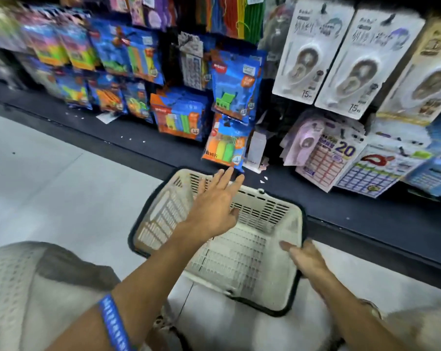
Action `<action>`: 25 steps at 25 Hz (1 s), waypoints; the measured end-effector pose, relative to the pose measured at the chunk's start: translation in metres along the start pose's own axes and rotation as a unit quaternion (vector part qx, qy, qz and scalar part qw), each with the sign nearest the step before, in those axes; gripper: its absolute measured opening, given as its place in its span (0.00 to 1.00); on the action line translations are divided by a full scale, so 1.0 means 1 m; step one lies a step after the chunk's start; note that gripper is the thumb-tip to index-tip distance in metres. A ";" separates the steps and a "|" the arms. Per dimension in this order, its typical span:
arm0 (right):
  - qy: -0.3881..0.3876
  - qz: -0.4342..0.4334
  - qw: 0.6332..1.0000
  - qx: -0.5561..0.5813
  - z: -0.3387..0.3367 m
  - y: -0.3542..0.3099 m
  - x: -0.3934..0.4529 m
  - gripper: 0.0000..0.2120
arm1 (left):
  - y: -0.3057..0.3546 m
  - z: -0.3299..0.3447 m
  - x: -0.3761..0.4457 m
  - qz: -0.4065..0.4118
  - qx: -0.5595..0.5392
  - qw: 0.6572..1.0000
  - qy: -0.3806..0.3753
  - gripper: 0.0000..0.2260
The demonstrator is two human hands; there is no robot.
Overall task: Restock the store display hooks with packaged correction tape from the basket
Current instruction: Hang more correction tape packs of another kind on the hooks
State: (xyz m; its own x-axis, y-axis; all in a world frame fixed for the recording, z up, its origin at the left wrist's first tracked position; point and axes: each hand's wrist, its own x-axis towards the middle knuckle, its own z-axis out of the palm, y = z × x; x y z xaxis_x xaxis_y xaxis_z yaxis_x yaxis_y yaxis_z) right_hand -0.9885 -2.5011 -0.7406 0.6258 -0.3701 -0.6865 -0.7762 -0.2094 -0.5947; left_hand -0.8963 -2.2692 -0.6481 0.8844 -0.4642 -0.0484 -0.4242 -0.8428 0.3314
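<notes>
A cream plastic basket (pixel 270 211) with a black rim sits on the floor against the dark shelf base, and nothing shows inside it. My left hand (pixel 217 198) hovers over its far left corner with fingers straight and spread, holding nothing. My right hand (pixel 305 257) is at the basket's right rim, fingers extended; blur hides whether it touches. White carded correction tape packs (pixel 305 62) hang on hooks at the upper right, a second (pixel 361 69) and third (pixel 427 79) beside them.
Blue and orange stationery packs (pixel 229 87) hang left of the tape, one orange pack (pixel 225 145) just beyond my left fingertips. Label sheets (pixel 333 158) hang low at right. A dark shelf base (pixel 366 214) runs diagonally. My knee (pixel 24 287) is at lower left.
</notes>
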 end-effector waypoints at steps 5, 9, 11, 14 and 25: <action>-0.226 -0.076 0.968 0.074 0.087 -0.087 -0.008 0.33 | 0.000 0.000 0.011 -0.017 -0.021 1.000 0.011 0.37; -0.120 -0.152 0.980 0.046 0.034 -0.103 -0.008 0.37 | 0.026 -0.009 0.021 -0.020 -0.059 0.996 0.059 0.37; -0.050 -0.168 0.981 0.079 -0.022 -0.094 -0.009 0.34 | 0.055 -0.014 0.029 -0.006 -0.049 0.998 0.051 0.37; 0.074 -0.161 0.969 0.173 -0.107 -0.068 -0.009 0.23 | 0.119 -0.024 0.048 0.039 -0.030 0.998 0.050 0.37; 0.193 -0.080 0.940 0.268 -0.242 0.037 -0.044 0.08 | 0.273 0.013 0.087 0.211 -0.010 0.977 -0.025 0.35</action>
State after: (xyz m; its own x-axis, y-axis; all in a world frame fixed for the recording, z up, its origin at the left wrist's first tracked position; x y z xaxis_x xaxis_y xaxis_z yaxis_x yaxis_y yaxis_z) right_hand -1.0635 -2.7112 -0.6310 0.5772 -0.6952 -0.4283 -0.4589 0.1576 -0.8744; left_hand -0.9381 -2.5430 -0.5743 0.6201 -0.7829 0.0504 -0.7449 -0.5675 0.3507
